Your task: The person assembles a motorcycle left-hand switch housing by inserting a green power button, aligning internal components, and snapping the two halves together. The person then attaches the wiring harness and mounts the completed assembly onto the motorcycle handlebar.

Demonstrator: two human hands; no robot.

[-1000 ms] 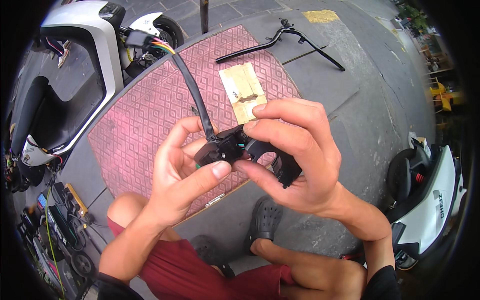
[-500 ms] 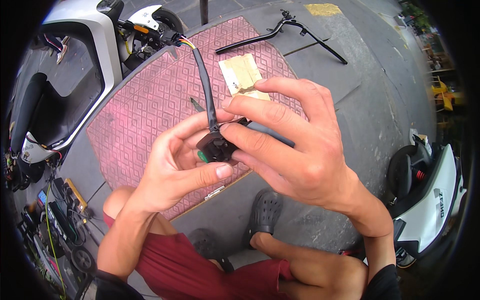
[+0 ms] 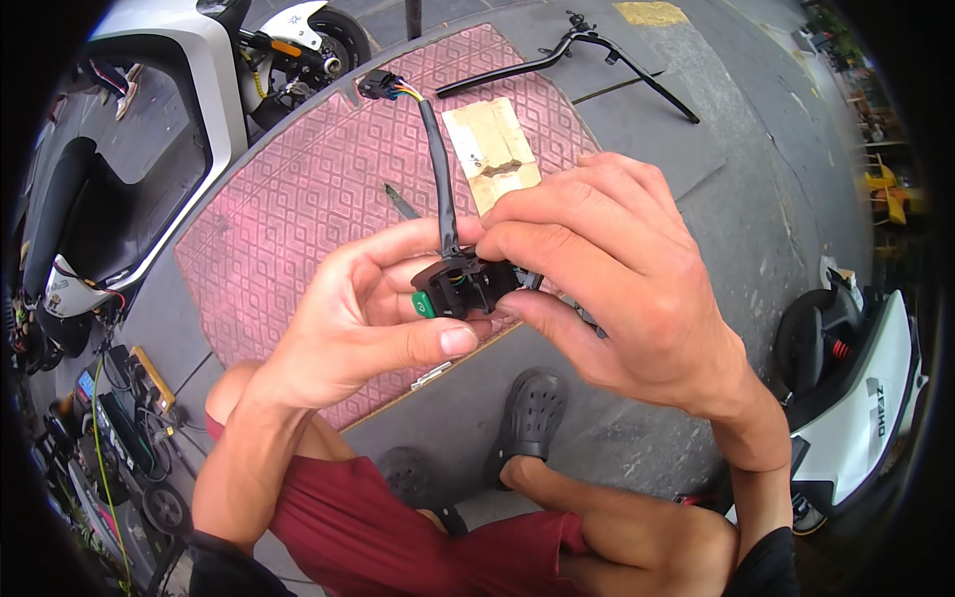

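A black handlebar switch housing (image 3: 476,284) with a green button (image 3: 424,303) is held above the pink mat. My left hand (image 3: 343,313) cradles it from the left, fingers behind and thumb along the lower side. From the right, my right hand (image 3: 617,274) pinches the housing between thumb and fingertips. Part of a dark object shows behind the right thumb; its kind is hidden. A sleeved black cable (image 3: 435,159) rises from the housing and ends in coloured wires and a black connector (image 3: 378,85) over the mat's far edge.
On the pink diamond-patterned mat (image 3: 259,239) lie a torn cardboard piece (image 3: 492,149) and a slim dark tool (image 3: 400,202). A black handlebar (image 3: 572,45) rests beyond it. White scooters stand left (image 3: 189,60) and right (image 3: 851,418); cables and tools lie lower left.
The housing has turned, showing more of its open inside and green button. My right fingers have curled closer around its right side. The cable's connector has come into clearer view.
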